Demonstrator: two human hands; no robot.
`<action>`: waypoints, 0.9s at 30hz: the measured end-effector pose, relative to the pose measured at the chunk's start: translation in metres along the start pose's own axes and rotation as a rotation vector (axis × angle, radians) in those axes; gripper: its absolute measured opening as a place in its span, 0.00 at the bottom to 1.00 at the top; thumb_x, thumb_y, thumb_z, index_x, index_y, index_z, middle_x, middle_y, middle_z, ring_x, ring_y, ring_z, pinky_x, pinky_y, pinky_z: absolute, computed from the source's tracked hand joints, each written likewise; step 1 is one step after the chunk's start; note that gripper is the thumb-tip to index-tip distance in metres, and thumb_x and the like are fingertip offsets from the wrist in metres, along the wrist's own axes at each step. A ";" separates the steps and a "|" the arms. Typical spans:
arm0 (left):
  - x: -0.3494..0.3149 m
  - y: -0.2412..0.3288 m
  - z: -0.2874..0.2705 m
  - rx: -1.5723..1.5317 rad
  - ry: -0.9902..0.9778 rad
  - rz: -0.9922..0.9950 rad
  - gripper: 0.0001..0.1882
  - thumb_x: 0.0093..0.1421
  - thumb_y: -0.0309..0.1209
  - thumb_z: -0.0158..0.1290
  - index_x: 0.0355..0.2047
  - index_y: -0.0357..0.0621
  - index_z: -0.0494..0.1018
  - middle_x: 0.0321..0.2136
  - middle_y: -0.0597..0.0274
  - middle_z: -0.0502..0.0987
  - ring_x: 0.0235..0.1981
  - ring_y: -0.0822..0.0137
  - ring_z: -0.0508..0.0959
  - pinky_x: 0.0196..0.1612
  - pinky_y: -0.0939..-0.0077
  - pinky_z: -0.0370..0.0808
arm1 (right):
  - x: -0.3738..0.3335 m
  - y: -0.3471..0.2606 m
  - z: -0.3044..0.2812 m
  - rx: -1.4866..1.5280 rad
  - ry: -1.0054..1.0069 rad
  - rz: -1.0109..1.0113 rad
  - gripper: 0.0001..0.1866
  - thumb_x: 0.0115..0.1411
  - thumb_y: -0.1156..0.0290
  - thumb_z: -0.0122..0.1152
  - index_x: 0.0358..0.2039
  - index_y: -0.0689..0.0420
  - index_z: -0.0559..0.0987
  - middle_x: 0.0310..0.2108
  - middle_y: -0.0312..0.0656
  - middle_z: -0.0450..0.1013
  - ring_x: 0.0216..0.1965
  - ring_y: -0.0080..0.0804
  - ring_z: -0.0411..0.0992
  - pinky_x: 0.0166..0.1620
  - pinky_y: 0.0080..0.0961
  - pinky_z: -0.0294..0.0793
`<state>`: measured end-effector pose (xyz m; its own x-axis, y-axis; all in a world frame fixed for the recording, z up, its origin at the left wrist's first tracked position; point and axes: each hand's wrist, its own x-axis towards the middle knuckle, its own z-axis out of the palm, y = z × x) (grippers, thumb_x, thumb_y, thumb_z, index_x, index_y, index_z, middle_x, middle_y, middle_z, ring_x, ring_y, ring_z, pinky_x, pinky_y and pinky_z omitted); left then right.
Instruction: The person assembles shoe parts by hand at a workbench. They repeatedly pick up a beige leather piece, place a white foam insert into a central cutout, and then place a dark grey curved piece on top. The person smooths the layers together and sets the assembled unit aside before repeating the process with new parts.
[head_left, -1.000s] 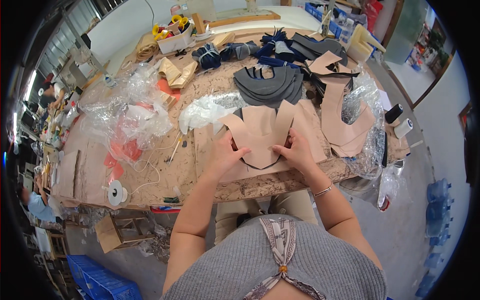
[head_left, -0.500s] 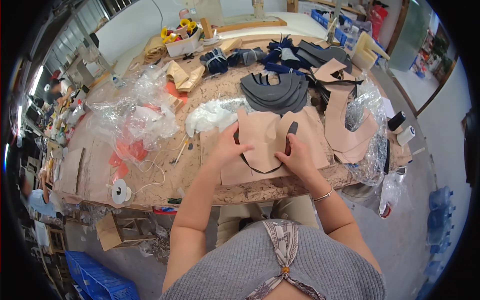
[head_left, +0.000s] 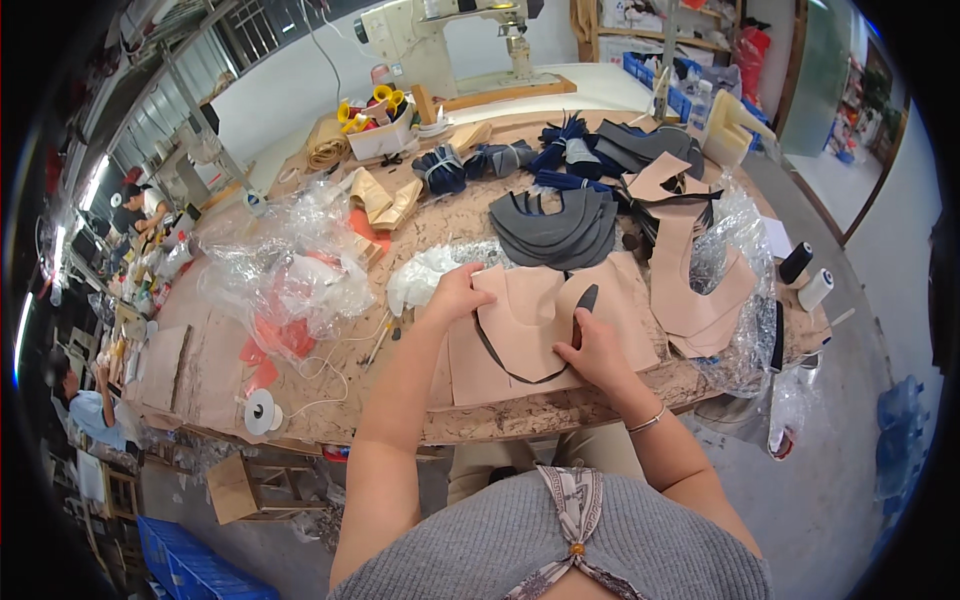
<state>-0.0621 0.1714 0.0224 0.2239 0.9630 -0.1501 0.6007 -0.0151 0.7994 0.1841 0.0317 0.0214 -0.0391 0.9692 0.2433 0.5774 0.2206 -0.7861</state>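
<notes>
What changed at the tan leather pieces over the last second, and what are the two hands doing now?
The right hand moved from lying flat on the tan leather pieces to holding a dark tool, its tip now on the top piece. The left hand shifted slightly up-left and presses the top piece's left edge. The grey cut pieces and clear plastic bags stayed put.

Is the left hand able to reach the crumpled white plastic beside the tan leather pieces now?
Probably yes. The left hand rests on the tan leather pieces, and the crumpled white plastic lies just beside it, uncovered. Nothing stands between them.
</notes>
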 end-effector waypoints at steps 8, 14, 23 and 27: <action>-0.026 0.026 0.014 0.562 0.299 0.234 0.46 0.44 0.36 0.67 0.62 0.36 0.59 0.54 0.44 0.67 0.54 0.53 0.68 0.55 0.61 0.67 | 0.001 0.003 0.002 -0.044 0.011 -0.048 0.19 0.45 0.71 0.72 0.29 0.61 0.68 0.18 0.46 0.70 0.21 0.41 0.71 0.26 0.32 0.70; -0.071 0.023 0.084 0.712 0.038 0.346 0.54 0.54 0.59 0.53 0.65 0.28 0.46 0.66 0.34 0.44 0.69 0.39 0.41 0.68 0.50 0.41 | 0.004 0.001 -0.001 -0.042 -0.065 0.006 0.18 0.46 0.73 0.69 0.30 0.63 0.68 0.22 0.52 0.72 0.26 0.52 0.73 0.30 0.40 0.71; -0.119 0.028 0.096 0.725 -0.065 0.537 0.47 0.60 0.57 0.45 0.64 0.28 0.49 0.67 0.36 0.44 0.68 0.38 0.43 0.67 0.47 0.42 | -0.001 0.019 -0.010 -0.024 -0.144 -0.021 0.16 0.48 0.70 0.68 0.33 0.65 0.74 0.25 0.52 0.75 0.27 0.43 0.75 0.32 0.34 0.74; -0.137 0.047 0.099 0.864 -0.106 0.596 0.33 0.66 0.50 0.38 0.67 0.48 0.52 0.68 0.58 0.48 0.67 0.35 0.46 0.65 0.38 0.44 | 0.035 0.028 -0.038 0.234 -0.187 0.143 0.15 0.50 0.68 0.66 0.35 0.66 0.79 0.26 0.42 0.77 0.26 0.26 0.73 0.32 0.26 0.74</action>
<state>0.0110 0.0121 0.0226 0.7035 0.7091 0.0471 0.7050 -0.7047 0.0804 0.2299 0.0673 0.0294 -0.1326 0.9907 0.0297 0.3854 0.0791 -0.9193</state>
